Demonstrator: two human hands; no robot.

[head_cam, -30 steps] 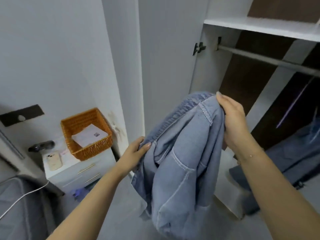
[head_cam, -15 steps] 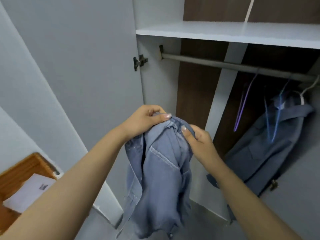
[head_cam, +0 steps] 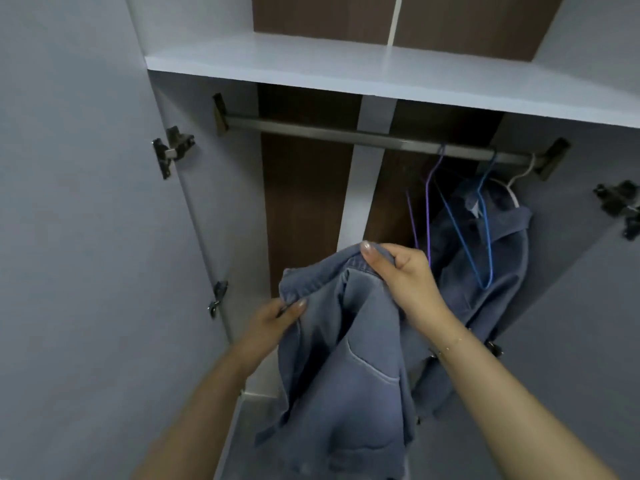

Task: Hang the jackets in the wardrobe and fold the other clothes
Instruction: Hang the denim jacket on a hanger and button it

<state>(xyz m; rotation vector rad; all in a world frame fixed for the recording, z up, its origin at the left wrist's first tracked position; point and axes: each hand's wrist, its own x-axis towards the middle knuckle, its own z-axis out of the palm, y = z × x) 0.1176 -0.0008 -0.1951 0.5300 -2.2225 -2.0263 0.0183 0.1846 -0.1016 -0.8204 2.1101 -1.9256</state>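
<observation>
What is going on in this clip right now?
A person stands at an open wardrobe, gripping a light blue denim jacket near its collar with the left hand and right hand. It is not yet on a hanger. Empty purple and blue hangers hang on the rail, beside a darker jacket already hung.

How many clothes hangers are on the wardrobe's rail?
3: a bare purple wire hanger, a bare blue wire hanger, and a white hanger carrying a denim jacket. Others may be hidden.
</observation>
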